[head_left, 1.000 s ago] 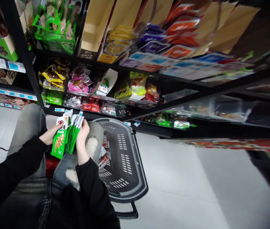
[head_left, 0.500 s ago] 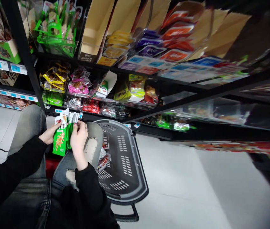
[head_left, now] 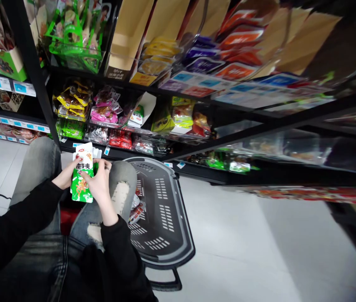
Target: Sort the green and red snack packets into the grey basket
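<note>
Above my knees, both hands grip a stack of green and white snack packets (head_left: 82, 184). The front packet faces me, with dark characters and a food picture. My left hand (head_left: 66, 175) is closed on the stack's left side, thumb on its upper front. Pressed to the right side, my right hand (head_left: 100, 180) has its thumb across the front packet and its other fingers behind the stack. More white packet tops show behind the front one. Right of my knee sits a dark grey shopping basket (head_left: 165, 197) with several small snack packets (head_left: 136, 209) inside.
Ahead stands a black shelf rack with snack bins: yellow-brown packets (head_left: 74, 100), pink packets (head_left: 106, 107), red packets (head_left: 120, 138) and a white open box (head_left: 141, 111). A slanted black bar (head_left: 222, 140) crosses at right. The basket handle (head_left: 168, 285) lies on the pale tiled floor (head_left: 228, 235).
The fanned packets have come together into a squarer stack, its front turned more toward me. My right thumb has moved from the packets' top edges onto the front packet.
</note>
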Demonstrator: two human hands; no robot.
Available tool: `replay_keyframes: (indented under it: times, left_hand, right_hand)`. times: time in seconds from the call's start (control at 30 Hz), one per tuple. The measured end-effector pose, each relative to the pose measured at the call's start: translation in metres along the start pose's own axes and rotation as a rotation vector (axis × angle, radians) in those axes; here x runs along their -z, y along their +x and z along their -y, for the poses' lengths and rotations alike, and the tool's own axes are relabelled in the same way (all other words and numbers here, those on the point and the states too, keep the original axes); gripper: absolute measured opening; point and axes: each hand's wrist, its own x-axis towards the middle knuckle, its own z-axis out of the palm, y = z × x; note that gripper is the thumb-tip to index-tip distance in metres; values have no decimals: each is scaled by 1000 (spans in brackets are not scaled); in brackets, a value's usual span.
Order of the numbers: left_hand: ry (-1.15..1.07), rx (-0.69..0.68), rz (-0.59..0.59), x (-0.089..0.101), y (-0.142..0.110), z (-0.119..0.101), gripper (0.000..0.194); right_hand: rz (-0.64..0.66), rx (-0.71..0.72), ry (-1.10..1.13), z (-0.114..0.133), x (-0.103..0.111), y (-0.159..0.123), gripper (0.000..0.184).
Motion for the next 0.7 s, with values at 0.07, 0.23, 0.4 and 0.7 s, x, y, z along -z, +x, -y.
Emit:
replay_keyframes:
  times: [0.07,0.23,0.4,0.7]
  left_hand:
    - [-54,-29,39,1,3,1,46]
    - [-29,-10,43,1,4,-1,47]
    - [95,-43,-95,0,3,-3,38]
    - [185,-162,73,3,-7,-18,36]
  right_hand:
    - [9,1,40,-5,-1,3,38]
    - [-105,25,206,-15,-4,4,27]
    - [-197,-32,501,-15,-9,2,21]
    - [-181,-371,1266,-31,34,14,2]
